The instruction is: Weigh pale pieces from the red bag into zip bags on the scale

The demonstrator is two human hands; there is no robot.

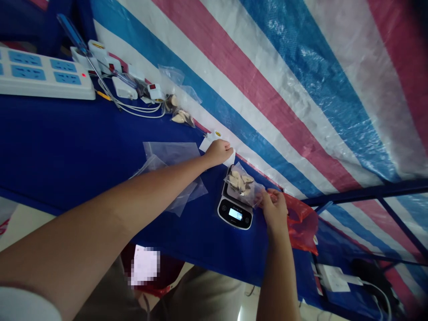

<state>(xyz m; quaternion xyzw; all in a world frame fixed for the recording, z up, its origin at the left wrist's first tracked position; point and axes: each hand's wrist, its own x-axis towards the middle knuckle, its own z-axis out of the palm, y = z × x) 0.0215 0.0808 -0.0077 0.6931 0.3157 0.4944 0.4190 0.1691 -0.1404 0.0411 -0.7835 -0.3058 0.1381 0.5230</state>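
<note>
A small clear plastic bag with pale, sliced-looking pieces lies on a digital kitchen scale, whose display is lit but too blurred to read. My right hand, to the right of the scale, pinches the bag's open end, beside a red plastic bag. Left of and beyond the scale, my left hand is closed over a white paper or card; whatever its fingers hold is hidden. Flat, clear zip bags lie on the blue table under my left forearm.
Two small filled bags rest against the striped tarpaulin. Further left are a power strip, a screwdriver and coiled white cables. A white plug adapter sits at lower right on the blue table.
</note>
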